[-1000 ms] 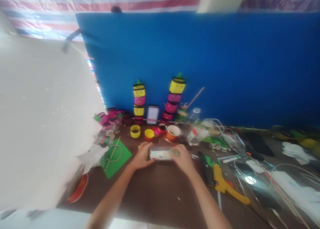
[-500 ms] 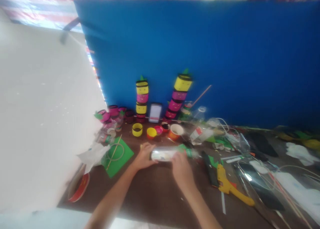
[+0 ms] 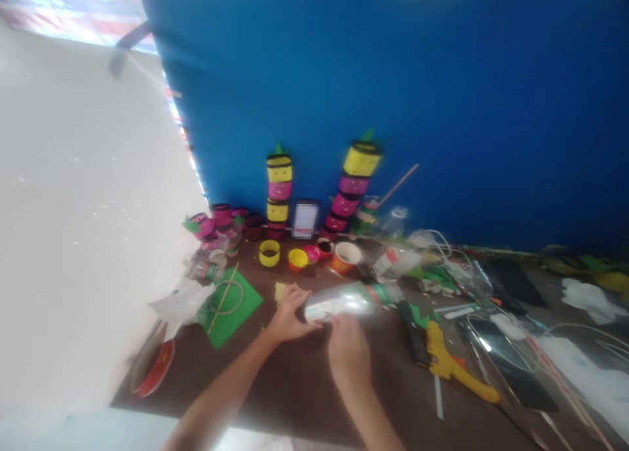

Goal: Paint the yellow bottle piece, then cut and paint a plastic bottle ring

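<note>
Head view: where's the bottle?

– Clear plastic bottle [image 3: 362, 301] lies on its side at the hands, above the brown surface [image 3: 289, 379], neck pointing right. Can't tell if it touches down.

– Left hand [image 3: 291, 313]?

– Wrapped around the bottle's left end, thumb on the near side.

– And right hand [image 3: 350, 347]?

– Fingers bunched at the bottle's near side, below the middle. Blurred, can't tell if it's pinching anything.

– Nearby?

– Green sheet [image 3: 249, 302] left of the hands, thin stick [image 3: 225, 299] lying across it. Yellow hot-glue gun [image 3: 442, 357] to the right. Beyond the bottle, a paper cup [image 3: 346, 265] and a yellow ring [image 3: 269, 260].
</note>
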Motion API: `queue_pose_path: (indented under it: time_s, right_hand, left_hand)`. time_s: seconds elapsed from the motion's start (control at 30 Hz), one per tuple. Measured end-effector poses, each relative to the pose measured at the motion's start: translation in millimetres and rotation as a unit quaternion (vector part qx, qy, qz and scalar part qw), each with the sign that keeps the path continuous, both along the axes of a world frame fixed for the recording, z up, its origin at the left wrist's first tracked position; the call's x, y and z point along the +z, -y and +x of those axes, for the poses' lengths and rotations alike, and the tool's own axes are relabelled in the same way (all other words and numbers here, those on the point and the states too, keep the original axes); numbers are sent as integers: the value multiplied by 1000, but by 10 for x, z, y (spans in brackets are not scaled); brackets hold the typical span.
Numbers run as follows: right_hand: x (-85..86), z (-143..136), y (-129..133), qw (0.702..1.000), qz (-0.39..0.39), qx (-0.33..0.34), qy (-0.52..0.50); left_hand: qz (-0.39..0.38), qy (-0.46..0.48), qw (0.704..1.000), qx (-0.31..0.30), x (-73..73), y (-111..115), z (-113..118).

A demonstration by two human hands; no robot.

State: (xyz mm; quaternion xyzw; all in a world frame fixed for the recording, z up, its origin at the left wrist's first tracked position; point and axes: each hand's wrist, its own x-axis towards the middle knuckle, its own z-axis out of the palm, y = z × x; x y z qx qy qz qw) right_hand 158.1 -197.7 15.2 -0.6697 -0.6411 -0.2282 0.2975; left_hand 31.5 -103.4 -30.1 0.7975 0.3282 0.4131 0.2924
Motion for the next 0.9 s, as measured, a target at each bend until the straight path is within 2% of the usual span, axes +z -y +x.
queue_pose_path:
  time_s: [0.23,0.37,0.5,0.63,0.8,0.9]
  right_hand:
    - [-35,-380,120,997,-35,42,-47]
    - [1,-462,190,993,-56,60,-81]
    - [27,-509,277,981,-97,86,-144]
    - [107,-484,336,951,-155,118,-241]
    - [333,-454,446,880,-272,174,-348]
    - [469,-507,547,844,-315,215,-377]
  left_hand:
    - [-18,38,999,2,-13,21,42]
    - [-29,51,998,7,17,22,37]
    - [-41,51,998,19,-16,24,41]
    - [-49,55,997,27,-42,33,44]
    - [-63,66,996,15,1,51,50]
    - [-88,50,994,49,12,34,44]
